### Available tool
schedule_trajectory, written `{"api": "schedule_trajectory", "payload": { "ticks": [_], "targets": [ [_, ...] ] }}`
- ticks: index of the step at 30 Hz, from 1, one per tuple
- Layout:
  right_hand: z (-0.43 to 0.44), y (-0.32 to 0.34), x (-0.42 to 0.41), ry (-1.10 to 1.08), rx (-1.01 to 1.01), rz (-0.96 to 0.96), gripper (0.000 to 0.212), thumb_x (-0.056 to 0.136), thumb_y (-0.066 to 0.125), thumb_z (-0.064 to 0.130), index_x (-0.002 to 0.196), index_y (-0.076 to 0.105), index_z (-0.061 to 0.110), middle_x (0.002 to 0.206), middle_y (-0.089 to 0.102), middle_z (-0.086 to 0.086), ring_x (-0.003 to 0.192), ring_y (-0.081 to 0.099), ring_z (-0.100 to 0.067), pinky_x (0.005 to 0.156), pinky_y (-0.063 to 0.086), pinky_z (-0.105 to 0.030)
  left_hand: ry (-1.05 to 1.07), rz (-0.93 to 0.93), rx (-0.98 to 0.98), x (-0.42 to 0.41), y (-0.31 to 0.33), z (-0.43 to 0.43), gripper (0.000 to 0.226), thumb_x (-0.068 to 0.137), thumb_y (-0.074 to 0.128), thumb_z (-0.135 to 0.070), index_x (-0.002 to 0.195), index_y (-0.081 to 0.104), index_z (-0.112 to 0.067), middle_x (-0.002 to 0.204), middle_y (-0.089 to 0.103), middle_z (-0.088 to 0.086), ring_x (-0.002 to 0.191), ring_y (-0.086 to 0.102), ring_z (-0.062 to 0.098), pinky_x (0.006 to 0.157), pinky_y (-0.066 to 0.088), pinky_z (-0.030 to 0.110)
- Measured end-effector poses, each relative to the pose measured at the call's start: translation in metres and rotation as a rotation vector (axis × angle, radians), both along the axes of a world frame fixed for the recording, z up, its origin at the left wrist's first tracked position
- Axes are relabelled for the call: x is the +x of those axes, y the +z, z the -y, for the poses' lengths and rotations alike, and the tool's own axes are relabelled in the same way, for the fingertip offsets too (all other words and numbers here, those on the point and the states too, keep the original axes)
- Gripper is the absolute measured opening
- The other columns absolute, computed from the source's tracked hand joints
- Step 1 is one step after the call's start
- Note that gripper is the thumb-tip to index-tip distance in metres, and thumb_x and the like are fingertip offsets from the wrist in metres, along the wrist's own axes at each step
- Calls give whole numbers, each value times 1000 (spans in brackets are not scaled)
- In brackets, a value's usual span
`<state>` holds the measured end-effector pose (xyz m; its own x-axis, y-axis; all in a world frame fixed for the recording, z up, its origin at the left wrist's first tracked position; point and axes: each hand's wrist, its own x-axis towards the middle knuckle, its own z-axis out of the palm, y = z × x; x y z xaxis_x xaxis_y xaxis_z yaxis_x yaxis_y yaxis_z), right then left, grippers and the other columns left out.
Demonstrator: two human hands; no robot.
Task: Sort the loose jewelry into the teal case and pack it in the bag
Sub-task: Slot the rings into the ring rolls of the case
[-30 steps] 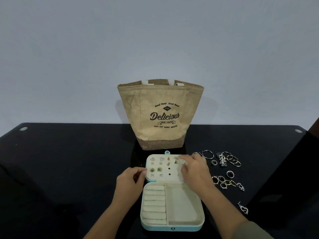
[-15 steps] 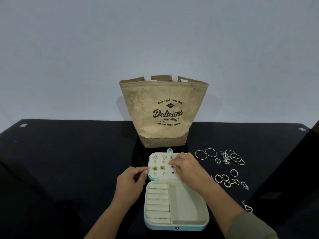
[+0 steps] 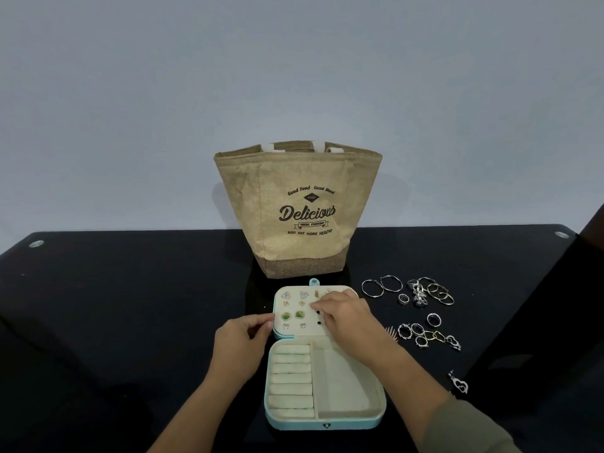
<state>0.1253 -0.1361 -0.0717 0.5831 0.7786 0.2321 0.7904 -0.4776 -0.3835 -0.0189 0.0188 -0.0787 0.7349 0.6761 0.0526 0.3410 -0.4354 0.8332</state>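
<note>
While right grip (image 3: 348, 318) works: fingers curled on lid (image 3: 312, 332); if it holds something, I cannot tell.
Left grip (image 3: 242, 341): pinches teal case (image 3: 327, 424) at the lid edge.
Risk: hard push tips lid, pinned studs (image 3: 300, 314) fall onto bench (image 3: 130, 322).

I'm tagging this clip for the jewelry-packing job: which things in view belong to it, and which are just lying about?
Job: teal case, left hand holding its lid edge, right hand on the stud panel, loose rings, heart pendant, bag.
Just there: black table, its metal corner discs.
</note>
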Motion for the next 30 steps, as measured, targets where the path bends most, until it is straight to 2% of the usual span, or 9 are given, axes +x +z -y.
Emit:
{"api": "schedule_trajectory", "payload": {
  "ticks": [2,5,9,13,16,20,25,30],
  "targets": [
    [9,1,-1,-1,33,18,35,98,45,15,125,63,28,126,60,12,115,46,-16,95,36,-35,5,30,139,0,5,6,20,92,65,-21,109,72,-29,91,64,-22,83,61,-4,69,43,6],
    [32,8,3,-26,20,35,35,98,46,16,125,62,30,126,59,16,112,44,-12,94,33,-32,-53,144,318,8,18,22,19,91,66,-21,108,73,-24,91,65,-20,84,60,-5,75,47,11],
    [69,20,19,-106,-14,19,27,97,51,23,118,66,30,117,62,14,108,45,-12,96,36,-34,-254,179,371,39,36,53,19,90,68,-23,108,74,-23,100,68,-13,92,62,0,85,53,23],
    [113,27,40,-206,-110,2,24,95,55,28,115,67,34,111,62,13,111,47,-11,96,38,-31,-476,2,412,79,42,92,22,91,64,-31,112,72,-27,106,67,-9,104,58,8,96,44,26],
    [140,25,53,-270,-174,-27,23,94,56,30,114,67,34,113,61,14,115,47,-11,97,40,-33,-518,-144,486,105,40,116,24,90,64,-33,113,70,-29,113,64,-6,112,55,13,98,45,30],
    [152,19,62,-283,-248,-70,28,94,57,34,121,63,31,119,58,10,120,42,-13,99,37,-34,-570,-300,613,129,33,132,34,91,63,-36,124,63,-29,119,61,-2,120,45,20,101,42,34],
    [149,10,69,-271,-203,-100,35,93,56,42,125,61,29,116,55,7,118,41,-13,101,36,-31,-591,-380,660,144,26,136,38,92,59,-45,129,60,-34,120,60,-5,120,39,22,101,39,35],
    [145,5,72,-249,-234,-117,37,94,55,42,128,59,28,117,52,3,118,41,-17,100,37,-33,-590,-381,680,150,19,140,40,90,58,-52,128,59,-39,118,56,-7,119,37,21,101,34,36]
  ]
}}
